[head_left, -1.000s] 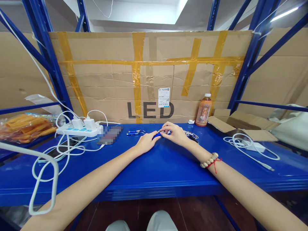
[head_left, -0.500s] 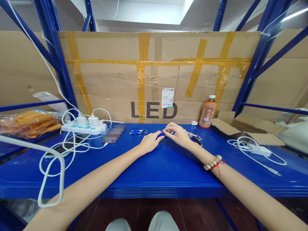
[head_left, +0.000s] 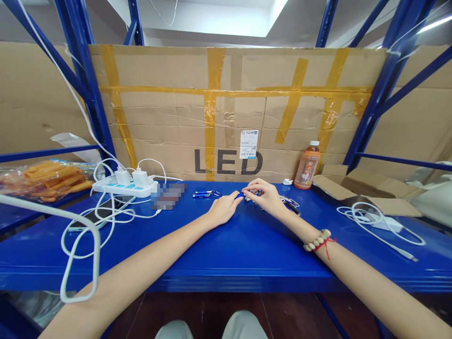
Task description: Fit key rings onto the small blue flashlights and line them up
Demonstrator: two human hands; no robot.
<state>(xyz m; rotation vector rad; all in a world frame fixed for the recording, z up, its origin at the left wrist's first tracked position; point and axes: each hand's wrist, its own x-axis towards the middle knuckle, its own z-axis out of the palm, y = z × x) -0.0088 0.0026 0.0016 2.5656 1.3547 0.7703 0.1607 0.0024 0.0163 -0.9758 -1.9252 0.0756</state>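
Observation:
My left hand (head_left: 224, 208) is closed around a small blue metallic tube (head_left: 240, 195), with only its end showing past the thumb and finger. Close against it, my right hand (head_left: 265, 198) pinches at that end; its fingertips partly hide the contact. Left of my hands, blue metallic tubes with silver ends (head_left: 206, 194) lie side by side on the blue shelf (head_left: 226, 254). Beneath and behind my right hand are several more small metal pieces, partly covered. To its right lie silver and black tubes (head_left: 291, 204).
At left are a white power strip (head_left: 125, 188), a phone (head_left: 102, 214) under white cables, and bagged orange items (head_left: 52, 179). At right stand an orange drink bottle (head_left: 307, 165), an opened carton (head_left: 367, 188) and a coiled white charger cable (head_left: 381, 221). Cardboard (head_left: 169, 122) walls the back.
The view has shifted slightly, so everything sits a little farther right. Both hands stay together at the tube, with my right fingertips moved slightly at its end.

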